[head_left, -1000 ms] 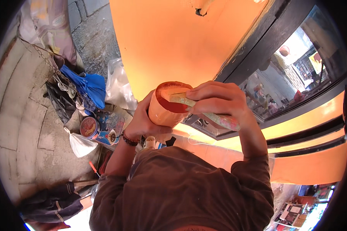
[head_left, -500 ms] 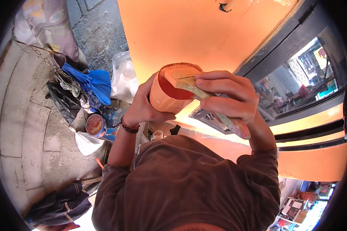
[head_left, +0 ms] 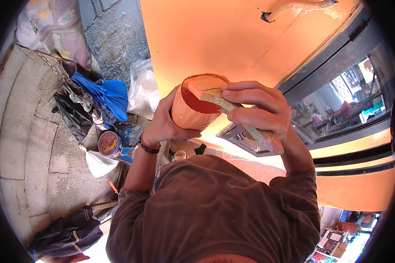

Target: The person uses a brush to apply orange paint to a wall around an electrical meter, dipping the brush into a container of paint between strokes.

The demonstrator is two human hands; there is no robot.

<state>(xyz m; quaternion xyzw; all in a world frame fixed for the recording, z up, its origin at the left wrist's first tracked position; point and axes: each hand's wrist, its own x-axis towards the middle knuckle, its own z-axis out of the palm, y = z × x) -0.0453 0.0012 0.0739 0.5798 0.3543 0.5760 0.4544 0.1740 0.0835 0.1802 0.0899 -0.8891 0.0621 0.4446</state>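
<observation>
Both hands meet near the picture's centre, toward 12 o'clock. Left hand (head_left: pixel 162 125), a beaded bracelet (head_left: pixel 148 146) on its wrist, wraps round the side of an orange paint pot (head_left: pixel 192 111), fingers curled behind it and thumb up its near wall. At 3 o'clock from that pot, touching its rim, the right hand (head_left: pixel 256 111) is closed tight on a paint-smeared brush (head_left: pixel 237 118), whose head dips into the red paint inside while the handle slants out toward 4 o'clock. Behind stands an orange wall (head_left: pixel 224 39); at 9 o'clock an open paint tin (head_left: pixel 109 143) sits on the ground.
</observation>
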